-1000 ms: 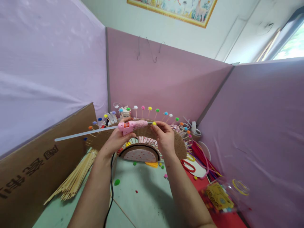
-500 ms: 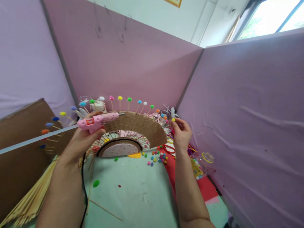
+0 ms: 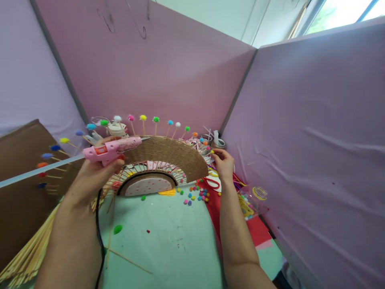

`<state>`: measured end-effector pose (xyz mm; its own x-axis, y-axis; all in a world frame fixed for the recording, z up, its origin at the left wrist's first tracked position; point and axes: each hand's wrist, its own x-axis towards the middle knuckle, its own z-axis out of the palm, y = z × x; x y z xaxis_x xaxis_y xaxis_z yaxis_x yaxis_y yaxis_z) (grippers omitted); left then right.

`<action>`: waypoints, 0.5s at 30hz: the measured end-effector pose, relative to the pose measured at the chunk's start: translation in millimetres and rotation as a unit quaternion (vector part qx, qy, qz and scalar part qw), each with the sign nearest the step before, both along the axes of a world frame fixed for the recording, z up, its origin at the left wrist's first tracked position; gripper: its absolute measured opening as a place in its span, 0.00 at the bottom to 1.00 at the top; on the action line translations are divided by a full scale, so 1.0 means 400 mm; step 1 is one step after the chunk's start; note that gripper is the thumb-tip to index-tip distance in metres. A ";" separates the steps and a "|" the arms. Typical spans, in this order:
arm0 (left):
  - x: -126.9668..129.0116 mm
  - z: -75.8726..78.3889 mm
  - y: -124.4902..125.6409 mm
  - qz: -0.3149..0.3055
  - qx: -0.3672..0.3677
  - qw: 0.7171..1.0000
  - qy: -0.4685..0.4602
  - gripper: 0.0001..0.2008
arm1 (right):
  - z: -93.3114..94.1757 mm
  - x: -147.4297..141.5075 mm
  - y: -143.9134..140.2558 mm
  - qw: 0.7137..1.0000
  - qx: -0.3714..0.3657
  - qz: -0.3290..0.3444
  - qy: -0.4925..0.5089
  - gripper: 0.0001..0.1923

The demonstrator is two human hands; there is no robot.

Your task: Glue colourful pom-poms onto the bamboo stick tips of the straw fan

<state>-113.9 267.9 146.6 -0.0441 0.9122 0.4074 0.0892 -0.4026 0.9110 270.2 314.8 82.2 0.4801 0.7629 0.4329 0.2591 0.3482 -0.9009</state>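
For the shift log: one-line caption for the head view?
Left hand grips pink glue gun above fan-shaped craft; right hand pinches yellow pom-pom.

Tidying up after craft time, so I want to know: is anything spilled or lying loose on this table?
Yes. Small coloured pom-poms lie scattered on the green table beside the fan-shaped craft. One green pom-pom sits apart near the left hand, and a loose stick lies across the table.
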 end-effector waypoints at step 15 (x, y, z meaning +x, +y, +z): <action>0.007 0.002 -0.001 -0.013 0.012 1.000 -0.007 0.20 | -0.011 0.002 0.005 0.998 0.013 -0.008 -0.066 0.14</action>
